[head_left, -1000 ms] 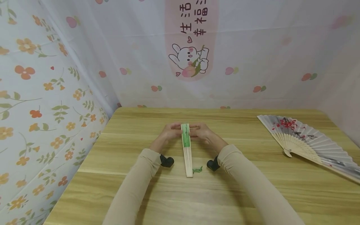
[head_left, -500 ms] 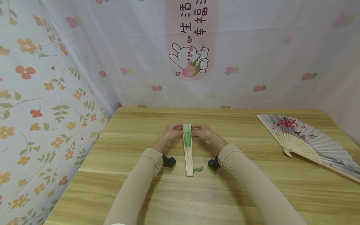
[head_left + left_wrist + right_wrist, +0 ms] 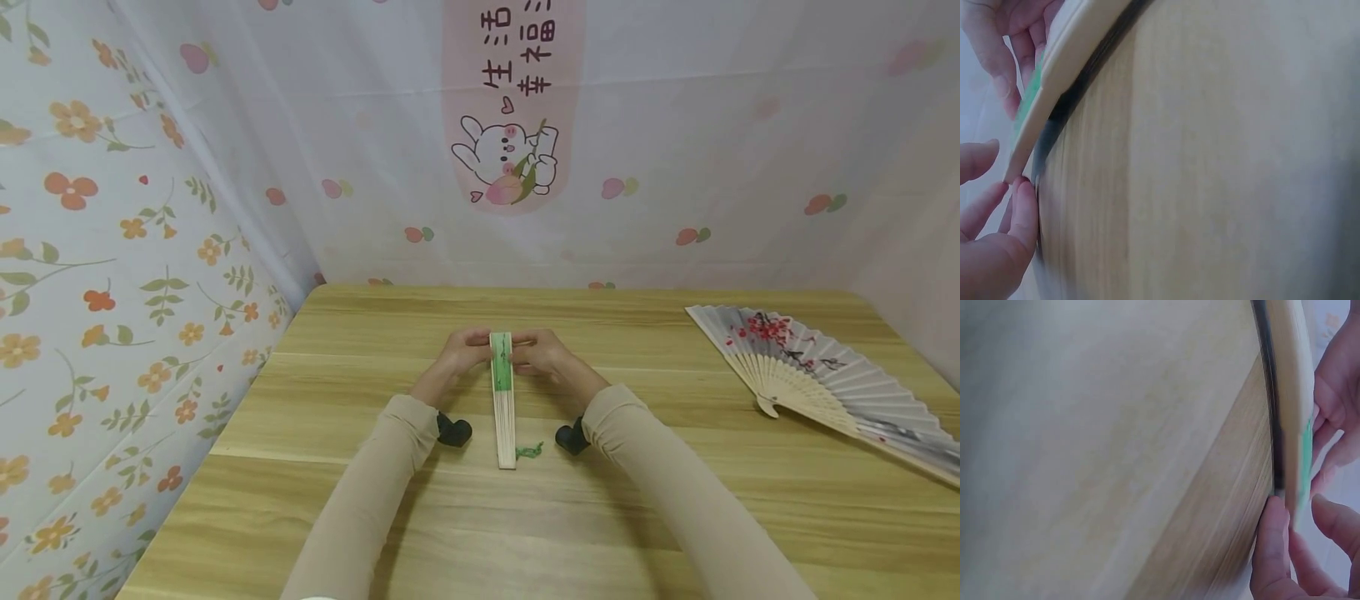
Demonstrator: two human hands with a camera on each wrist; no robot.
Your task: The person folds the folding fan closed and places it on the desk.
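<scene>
Table | folded fan: every view | spread fan (head view only)

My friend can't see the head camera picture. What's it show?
A person's left hand and right hand touch the sides of a closed green fan near its far end, on a wooden table. An open fan with red blossoms lies at right; a cloth behind shows a cartoon rabbit.
</scene>
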